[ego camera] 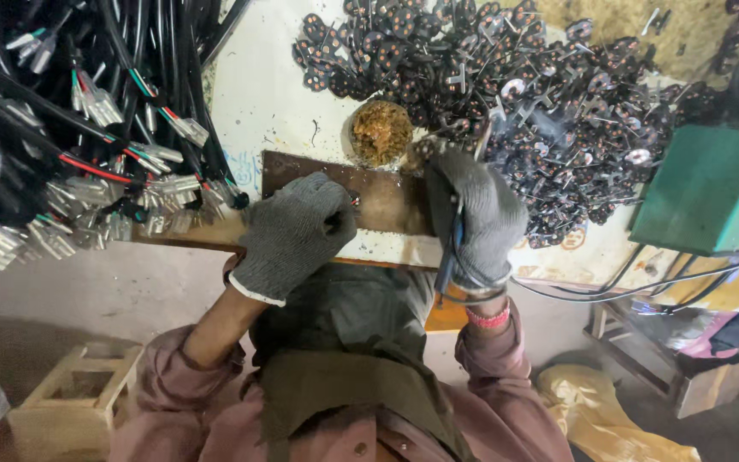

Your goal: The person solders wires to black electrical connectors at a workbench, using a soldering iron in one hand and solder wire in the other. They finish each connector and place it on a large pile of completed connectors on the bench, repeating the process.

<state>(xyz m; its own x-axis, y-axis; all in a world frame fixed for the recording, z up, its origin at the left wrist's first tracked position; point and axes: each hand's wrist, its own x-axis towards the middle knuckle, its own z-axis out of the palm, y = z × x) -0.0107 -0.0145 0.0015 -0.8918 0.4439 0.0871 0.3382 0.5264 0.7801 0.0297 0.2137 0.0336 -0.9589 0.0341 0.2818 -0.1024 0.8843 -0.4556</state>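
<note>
Both my hands wear grey knit gloves and work over a brown metal plate (387,198) at the bench's near edge. My left hand (294,233) is closed on something small pressed against the plate; the piece itself is mostly hidden. My right hand (475,216) grips a blue-handled soldering iron (451,248), its tip pointing up toward a round brass-wool tip cleaner (381,131). The iron's black cord (609,287) trails off to the right.
A heap of small black round parts with copper pins (515,85) covers the bench's back right. Bundles of black cables with metal terminals (79,154) hang at left. A green box (707,188) stands at right. A wooden crate (74,402) and a yellow bag (609,419) lie on the floor.
</note>
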